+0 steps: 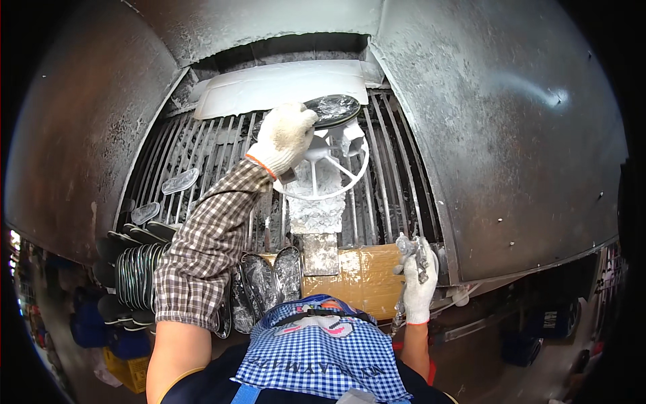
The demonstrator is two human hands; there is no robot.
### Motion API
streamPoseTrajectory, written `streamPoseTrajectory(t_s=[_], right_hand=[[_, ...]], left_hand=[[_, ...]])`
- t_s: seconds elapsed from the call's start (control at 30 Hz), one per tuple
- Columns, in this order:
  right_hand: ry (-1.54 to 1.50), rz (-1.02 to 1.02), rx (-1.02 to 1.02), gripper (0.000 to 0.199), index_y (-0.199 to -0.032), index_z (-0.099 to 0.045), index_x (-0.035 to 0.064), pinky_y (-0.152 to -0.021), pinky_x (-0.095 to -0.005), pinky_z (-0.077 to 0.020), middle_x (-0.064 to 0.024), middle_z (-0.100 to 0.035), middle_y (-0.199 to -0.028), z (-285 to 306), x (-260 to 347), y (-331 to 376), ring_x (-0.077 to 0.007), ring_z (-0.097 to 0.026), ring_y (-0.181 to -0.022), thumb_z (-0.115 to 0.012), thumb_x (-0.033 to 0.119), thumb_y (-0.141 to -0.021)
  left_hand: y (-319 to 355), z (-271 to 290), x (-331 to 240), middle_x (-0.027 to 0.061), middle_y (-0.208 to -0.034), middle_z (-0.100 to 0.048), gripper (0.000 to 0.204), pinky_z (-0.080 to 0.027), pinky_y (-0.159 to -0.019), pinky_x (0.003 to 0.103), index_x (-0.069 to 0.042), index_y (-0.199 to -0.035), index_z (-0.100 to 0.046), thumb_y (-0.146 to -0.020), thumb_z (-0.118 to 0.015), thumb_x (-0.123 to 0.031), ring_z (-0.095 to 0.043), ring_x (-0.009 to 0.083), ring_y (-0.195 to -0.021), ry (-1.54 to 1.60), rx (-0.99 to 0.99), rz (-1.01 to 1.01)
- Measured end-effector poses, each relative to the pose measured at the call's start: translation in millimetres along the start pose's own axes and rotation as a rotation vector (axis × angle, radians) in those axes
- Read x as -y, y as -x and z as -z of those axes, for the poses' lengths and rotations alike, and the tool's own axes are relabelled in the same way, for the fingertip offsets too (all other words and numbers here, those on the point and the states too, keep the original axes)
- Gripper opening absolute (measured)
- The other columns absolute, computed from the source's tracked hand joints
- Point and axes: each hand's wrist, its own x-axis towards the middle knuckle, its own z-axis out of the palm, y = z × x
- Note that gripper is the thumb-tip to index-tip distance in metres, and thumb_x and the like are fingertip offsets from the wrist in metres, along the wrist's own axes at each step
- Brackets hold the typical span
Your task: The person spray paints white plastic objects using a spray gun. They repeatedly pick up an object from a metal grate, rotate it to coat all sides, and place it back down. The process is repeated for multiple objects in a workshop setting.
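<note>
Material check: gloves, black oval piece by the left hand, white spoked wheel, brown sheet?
Gloves: likely cotton knit, matte; ribbed cuffs.
Black oval piece: base unclear; glossy, crinkled highlights suggest clear plastic film.
White spoked wheel: probably metal, matte white coating; thin spokes, base hidden.
Brown sheet: likely cardboard; tan, flat, with patchy shine suggesting tape or film.

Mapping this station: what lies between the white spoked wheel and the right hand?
Slatted metal grating, then brown cardboard beside the right hand, in the head view.
</note>
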Motion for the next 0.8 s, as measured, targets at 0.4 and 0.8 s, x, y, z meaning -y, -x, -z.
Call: streamPoseTrajectory(t_s=[0.4,0.8], right_hand=[[-0.124,0.045,0.167,0.059,-0.157,-0.043,-0.0066,-0.077,-0.0253,-0.0573,-0.0107,-0.070,-0.115,-28,35,-25,-0.0114,-0.067,-0.091,-0.065,0.012,-0.106],[-0.473,0.140,0.610,0.061,-0.157,-0.042,-0.0088,-0.091,-0.0324,-0.0605,-0.0199,-0.057,-0.145,-125,124,-59,-0.0188,-0.066,-0.114,-0.066,0.008,-0.104]], left_hand=[[51,44,-8,0.0194,-0.128,-0.070,0.058,-0.053,-0.109,0.047,0.000,-0.136,-0.066,-0.079,-0.067,0.008,-0.066,0.0387,-0.124,0.034,-0.422,-0.109],[197,-56,-46,0.0135,-0.128,-0.068,0.072,-0.057,-0.082,0.032,0.003,-0.156,-0.041,-0.087,-0.064,0.006,-0.068,0.0186,-0.096,1.721,-0.466,1.286]])
